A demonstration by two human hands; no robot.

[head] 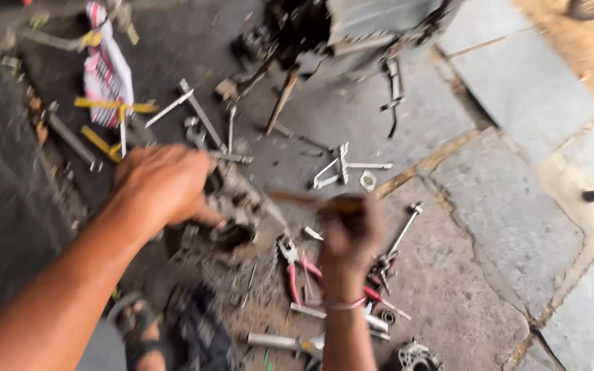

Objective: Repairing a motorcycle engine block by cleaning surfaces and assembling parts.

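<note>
In the head view, the person is crouching over a stone floor [517, 227] littered with tools. The left hand [163, 182] is curled down over the top of a grimy metal engine part [238, 209], fingers wrapped around its upper left edge and pressing it to the ground. That part is lying just left of centre, at about 9 o'clock from the right hand [348, 237]. The right hand is closed in a fist around a wooden-handled tool [311, 200], whose shaft is pointing toward 9 o'clock, into the part; motion blur is hiding the tip.

Red-handled pliers [297, 264] are lying just below the part, at 6 o'clock. Wrenches [342, 168] are scattered at 12 o'clock, and a striped cloth [108, 69] at 11 o'clock.

Judging from the grip, the work is going best when the left hand is bearing down firmly, so the part is not shifting, and when its fingers are staying clear of the tool's line.
</note>
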